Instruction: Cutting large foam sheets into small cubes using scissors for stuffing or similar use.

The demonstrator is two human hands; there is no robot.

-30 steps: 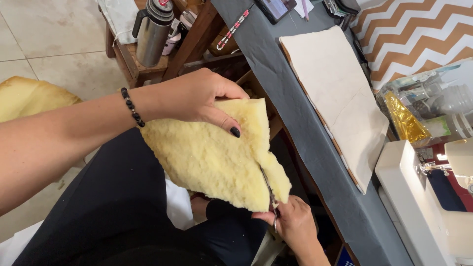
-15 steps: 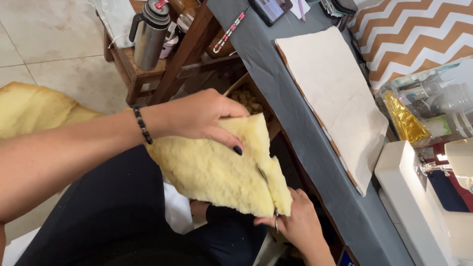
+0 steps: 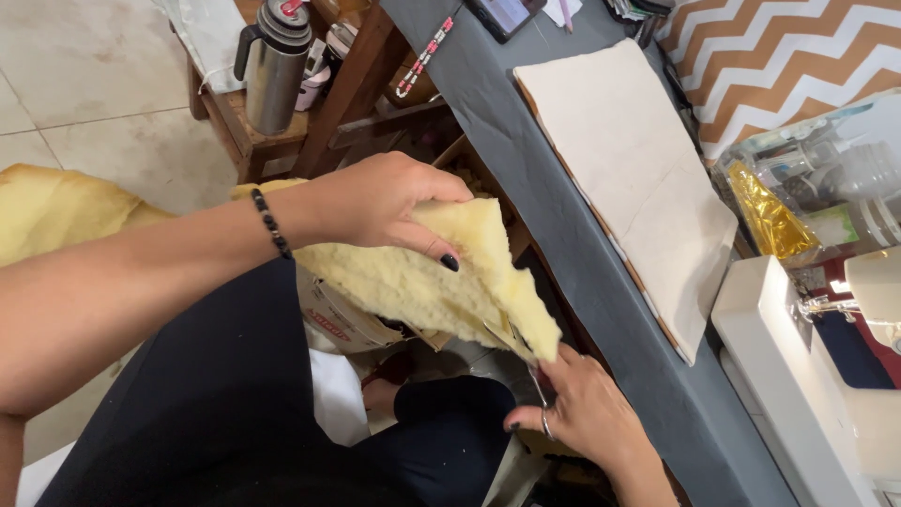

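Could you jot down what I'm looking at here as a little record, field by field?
Setting: a person seated beside a table covered with grey cloth
Left hand: grips the top edge of a yellow foam sheet, holding it up
Right hand: below the sheet's lower corner, on scissors that are mostly hidden
Wrist: a black bead bracelet
On the table: a cream fabric piece lying flat
Far right: a white sewing machine
Behind: a steel flask on a small wooden stand
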